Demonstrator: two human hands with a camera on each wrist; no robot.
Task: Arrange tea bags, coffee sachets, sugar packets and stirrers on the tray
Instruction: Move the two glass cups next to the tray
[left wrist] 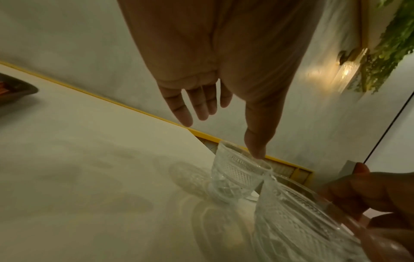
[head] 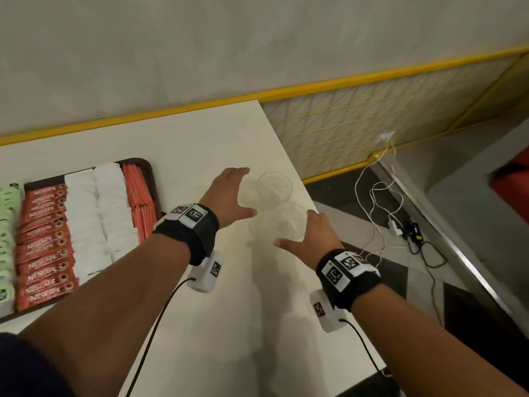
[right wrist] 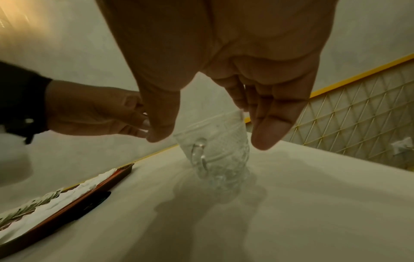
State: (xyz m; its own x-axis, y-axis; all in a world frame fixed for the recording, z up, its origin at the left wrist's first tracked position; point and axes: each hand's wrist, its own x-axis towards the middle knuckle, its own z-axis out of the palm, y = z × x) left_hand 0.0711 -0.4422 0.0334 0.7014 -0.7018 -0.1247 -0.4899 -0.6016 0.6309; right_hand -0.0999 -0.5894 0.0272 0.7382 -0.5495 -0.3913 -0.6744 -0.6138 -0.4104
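Note:
A dark tray (head: pixel 143 163) at the table's left holds rows of green tea bags (head: pixel 7 213), red Nescafe sachets (head: pixel 43 242), white packets (head: pixel 97 213) and orange-red sticks (head: pixel 140 202). Two empty cut-glass cups stand near the table's right edge, a far cup (head: pixel 274 184) and a near cup (head: pixel 292 222). My left hand (head: pixel 249 191) hovers open just left of the far cup (left wrist: pixel 239 177), its thumb near the rim. My right hand (head: pixel 294 227) is spread over the near cup (right wrist: pixel 219 150), thumb and fingers on either side, gripping nothing.
The white table (head: pixel 200 310) ends close to the right of the cups. Beyond the edge lie the floor, white and black cables (head: pixel 380 202) with a charger, and a yellow mesh fence (head: pixel 372 116) along the grey wall.

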